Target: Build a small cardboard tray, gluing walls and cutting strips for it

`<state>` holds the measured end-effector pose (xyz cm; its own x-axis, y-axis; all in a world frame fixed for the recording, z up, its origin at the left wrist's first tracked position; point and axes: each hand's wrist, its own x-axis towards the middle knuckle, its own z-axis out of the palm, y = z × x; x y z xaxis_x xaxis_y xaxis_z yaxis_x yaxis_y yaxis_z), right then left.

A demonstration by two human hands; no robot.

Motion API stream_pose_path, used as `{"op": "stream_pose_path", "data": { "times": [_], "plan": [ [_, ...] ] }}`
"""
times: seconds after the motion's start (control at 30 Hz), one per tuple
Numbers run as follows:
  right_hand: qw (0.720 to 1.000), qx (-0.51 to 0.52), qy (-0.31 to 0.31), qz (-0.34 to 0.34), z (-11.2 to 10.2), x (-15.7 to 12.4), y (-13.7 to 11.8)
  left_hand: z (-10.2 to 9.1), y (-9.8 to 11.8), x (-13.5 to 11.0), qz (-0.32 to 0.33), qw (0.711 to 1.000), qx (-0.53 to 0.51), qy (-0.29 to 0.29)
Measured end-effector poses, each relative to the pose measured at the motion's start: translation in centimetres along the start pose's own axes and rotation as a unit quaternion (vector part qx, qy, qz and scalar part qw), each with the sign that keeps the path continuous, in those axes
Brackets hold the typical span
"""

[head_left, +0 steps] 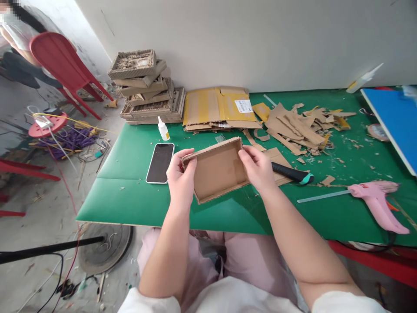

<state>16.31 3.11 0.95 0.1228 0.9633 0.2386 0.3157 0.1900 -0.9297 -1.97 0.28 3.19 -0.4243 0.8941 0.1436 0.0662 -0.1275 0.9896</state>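
A shallow open cardboard box (217,174) is held up, tilted, over the front of the green table. My left hand (182,174) grips its left end, thumb on the rim and fingers behind. At the right end, my right hand (259,167) is closed round the wall, with its thumb near the upper corner. A smartphone (159,163) lies just left of my left hand. Beside my right hand lies a black-handled tool with a teal end (293,173), partly hidden by the hand, on a flat cardboard piece (276,158).
Stacked cardboard trays (146,87), a small glue bottle (163,129) and flattened cardboard (216,106) sit at the back left. Cardboard scraps (302,126) cover the back right. A pink glue gun (374,202) and a blue board (394,126) lie right. Another person (24,39) is far left.
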Motion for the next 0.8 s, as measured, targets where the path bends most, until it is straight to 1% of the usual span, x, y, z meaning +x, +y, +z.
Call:
{"op": "stream_pose_path", "data": {
  "times": [0.07,0.1,0.13,0.2,0.27,0.33,0.4,0.57,0.7,0.8],
  "plan": [
    [0.998,0.060,-0.022,0.003,-0.3,0.3,0.3,-0.5,-0.2,0.6,-0.025,0.999,-0.028,0.026],
    [0.998,0.067,-0.019,0.008,-0.5,0.5,0.6,-0.9,-0.4,1.0,-0.032,0.998,-0.042,0.045],
    [0.999,0.052,-0.008,0.013,-0.7,0.7,0.9,-1.2,-0.5,1.3,-0.035,0.996,-0.057,0.064],
    [0.998,-0.054,0.009,0.016,-1.1,1.2,1.5,-1.9,-0.8,2.0,-0.038,0.992,-0.082,0.087],
    [0.982,-0.186,-0.010,0.004,-1.3,1.6,2.0,-2.5,-1.2,2.5,-0.050,0.993,-0.072,0.084],
    [0.962,-0.268,-0.048,-0.013,-1.3,1.8,2.4,-2.9,-1.6,2.7,-0.066,0.995,-0.037,0.061],
    [0.953,-0.295,-0.072,-0.024,-1.1,1.7,2.7,-2.9,-2.0,2.8,-0.078,0.997,0.008,0.028],
    [0.929,-0.345,-0.128,-0.041,-0.5,1.2,3.3,-2.5,-3.0,2.7,-0.080,0.989,0.091,-0.087],
    [0.922,-0.357,-0.147,-0.043,-0.4,1.2,3.6,-2.0,-3.6,3.0,-0.095,0.978,0.122,-0.139],
    [0.926,-0.349,-0.139,-0.040,-0.3,1.2,3.7,-1.5,-3.9,3.4,-0.110,0.970,0.125,-0.175]
  ]
}}
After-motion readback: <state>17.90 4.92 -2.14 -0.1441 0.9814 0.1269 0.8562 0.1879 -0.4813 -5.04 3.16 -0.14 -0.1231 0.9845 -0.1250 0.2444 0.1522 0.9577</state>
